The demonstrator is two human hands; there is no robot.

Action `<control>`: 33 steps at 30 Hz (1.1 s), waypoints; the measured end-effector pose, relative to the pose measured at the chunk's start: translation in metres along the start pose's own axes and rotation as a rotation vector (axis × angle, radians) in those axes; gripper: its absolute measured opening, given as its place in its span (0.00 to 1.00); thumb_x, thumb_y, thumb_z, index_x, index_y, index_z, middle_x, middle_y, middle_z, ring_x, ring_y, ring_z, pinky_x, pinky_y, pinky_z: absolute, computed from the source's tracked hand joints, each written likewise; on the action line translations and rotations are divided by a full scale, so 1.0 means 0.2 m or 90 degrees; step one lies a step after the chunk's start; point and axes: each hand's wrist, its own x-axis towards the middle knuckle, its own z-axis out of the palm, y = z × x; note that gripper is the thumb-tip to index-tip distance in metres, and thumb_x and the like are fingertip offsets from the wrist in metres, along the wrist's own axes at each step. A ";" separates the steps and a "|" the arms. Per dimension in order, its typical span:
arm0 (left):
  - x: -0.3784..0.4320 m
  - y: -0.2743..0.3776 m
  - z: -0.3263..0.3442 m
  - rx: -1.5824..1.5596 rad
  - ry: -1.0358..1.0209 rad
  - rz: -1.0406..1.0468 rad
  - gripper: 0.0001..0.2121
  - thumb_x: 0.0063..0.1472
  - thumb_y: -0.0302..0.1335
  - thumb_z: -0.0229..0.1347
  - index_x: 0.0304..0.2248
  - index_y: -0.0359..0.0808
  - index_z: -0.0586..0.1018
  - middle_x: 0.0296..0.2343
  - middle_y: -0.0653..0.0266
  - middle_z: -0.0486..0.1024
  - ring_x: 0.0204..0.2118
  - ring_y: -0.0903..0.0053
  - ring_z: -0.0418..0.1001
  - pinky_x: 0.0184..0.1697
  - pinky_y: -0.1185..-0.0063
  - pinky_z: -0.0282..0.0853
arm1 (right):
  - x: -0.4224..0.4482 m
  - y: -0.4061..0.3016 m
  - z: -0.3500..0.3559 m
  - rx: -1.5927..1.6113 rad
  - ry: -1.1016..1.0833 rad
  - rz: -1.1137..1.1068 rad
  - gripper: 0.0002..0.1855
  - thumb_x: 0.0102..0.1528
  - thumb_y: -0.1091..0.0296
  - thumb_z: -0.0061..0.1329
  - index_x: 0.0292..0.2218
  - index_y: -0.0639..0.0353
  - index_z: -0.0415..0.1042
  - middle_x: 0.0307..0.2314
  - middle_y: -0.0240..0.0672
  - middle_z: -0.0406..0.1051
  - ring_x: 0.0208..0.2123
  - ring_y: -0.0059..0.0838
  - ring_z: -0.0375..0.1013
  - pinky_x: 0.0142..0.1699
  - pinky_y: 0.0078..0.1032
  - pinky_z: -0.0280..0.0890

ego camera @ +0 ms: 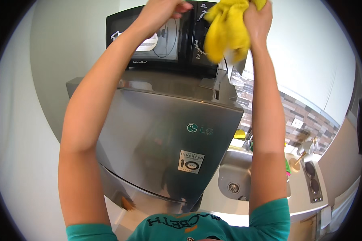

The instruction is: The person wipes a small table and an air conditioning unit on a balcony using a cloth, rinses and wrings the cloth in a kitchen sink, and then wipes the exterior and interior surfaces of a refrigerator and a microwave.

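My right hand (258, 22) is raised at the top of the view and grips a yellow cloth (229, 33). The cloth hangs bunched and slightly blurred in front of the control panel of a black microwave oven (185, 42). My left hand (169, 10), partly cut off by the top edge, is in front of the microwave's door. Its visible fingers are a little curled and apart, with nothing seen in them. Beneath the microwave is the top of a grey LG refrigerator (157, 120), which fills the middle of the view between my forearms.
Right of the refrigerator, a counter (211, 195) holds a steel sink (235, 171), partly behind my right arm. A yellow sponge (239, 134) lies behind the sink. Farther right are white mugs (306, 148) and a two-burner cooktop (312, 180). A white wall (18, 135) borders the left.
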 end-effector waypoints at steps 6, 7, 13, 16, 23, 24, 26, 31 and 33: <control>-0.06 -0.29 -0.12 0.021 0.118 -0.129 0.14 0.58 0.34 0.44 0.40 0.38 0.72 0.37 0.65 0.71 0.40 0.78 0.68 0.43 0.80 0.63 | -0.01 0.38 0.20 -0.578 -0.333 -0.396 0.20 0.49 0.72 0.42 0.46 0.63 0.63 0.44 0.47 0.62 0.47 0.41 0.62 0.53 0.35 0.54; -0.08 -0.30 -0.14 0.040 0.111 -0.121 0.14 0.58 0.34 0.43 0.40 0.38 0.72 0.37 0.66 0.71 0.40 0.78 0.68 0.43 0.80 0.63 | -0.10 0.42 0.19 -0.516 -0.317 -0.482 0.18 0.48 0.71 0.45 0.43 0.62 0.65 0.43 0.44 0.64 0.44 0.40 0.64 0.52 0.32 0.56; -0.26 -0.34 -0.44 0.161 0.133 -0.115 0.14 0.58 0.34 0.43 0.41 0.39 0.71 0.34 0.69 0.71 0.39 0.81 0.67 0.43 0.80 0.62 | -0.38 0.38 -0.06 -0.371 -0.729 -0.582 0.26 0.38 0.78 0.50 0.43 0.57 0.67 0.40 0.39 0.65 0.42 0.42 0.64 0.48 0.33 0.59; -0.35 -0.40 -0.53 0.388 0.152 -0.118 0.17 0.56 0.32 0.46 0.44 0.36 0.68 0.30 0.67 0.71 0.34 0.79 0.66 0.41 0.79 0.61 | -0.22 0.29 -0.02 -0.474 -0.656 -0.615 0.29 0.36 0.80 0.51 0.44 0.53 0.66 0.37 0.37 0.66 0.40 0.41 0.65 0.45 0.31 0.61; -0.51 -0.70 -0.98 0.524 0.130 -0.158 0.16 0.53 0.28 0.46 0.42 0.35 0.70 0.26 0.60 0.72 0.31 0.75 0.68 0.37 0.77 0.63 | 0.06 0.07 0.58 -0.626 -0.435 -0.711 0.26 0.52 0.62 0.43 0.51 0.59 0.58 0.48 0.47 0.59 0.51 0.42 0.58 0.54 0.41 0.53; -0.55 -0.74 -0.99 0.510 0.123 -0.173 0.16 0.53 0.28 0.46 0.42 0.35 0.70 0.27 0.60 0.72 0.31 0.75 0.68 0.36 0.77 0.63 | 0.06 0.24 0.62 -0.701 -0.483 -0.701 0.28 0.52 0.59 0.45 0.52 0.54 0.56 0.49 0.45 0.57 0.52 0.43 0.57 0.55 0.42 0.52; -0.60 -0.81 -1.05 0.502 0.086 -0.192 0.16 0.53 0.28 0.46 0.43 0.34 0.70 0.30 0.57 0.73 0.31 0.73 0.69 0.36 0.76 0.64 | -0.08 0.27 0.74 -0.912 -0.574 -0.505 0.33 0.54 0.46 0.40 0.57 0.47 0.49 0.56 0.43 0.47 0.56 0.49 0.49 0.58 0.45 0.47; -0.63 -0.82 -1.06 0.394 -0.099 -0.236 0.17 0.55 0.31 0.44 0.46 0.38 0.69 0.39 0.55 0.70 0.38 0.69 0.69 0.43 0.75 0.63 | -0.45 0.23 0.86 -0.692 -1.013 -0.386 0.33 0.55 0.55 0.40 0.59 0.44 0.44 0.59 0.35 0.37 0.60 0.47 0.37 0.60 0.46 0.42; -0.60 -0.79 -1.06 0.506 -0.173 -0.233 0.20 0.57 0.37 0.41 0.47 0.41 0.68 0.43 0.55 0.68 0.43 0.64 0.67 0.46 0.72 0.61 | -0.57 0.34 0.88 -0.445 -1.095 -0.456 0.36 0.51 0.70 0.44 0.58 0.43 0.46 0.59 0.35 0.38 0.60 0.49 0.32 0.62 0.41 0.38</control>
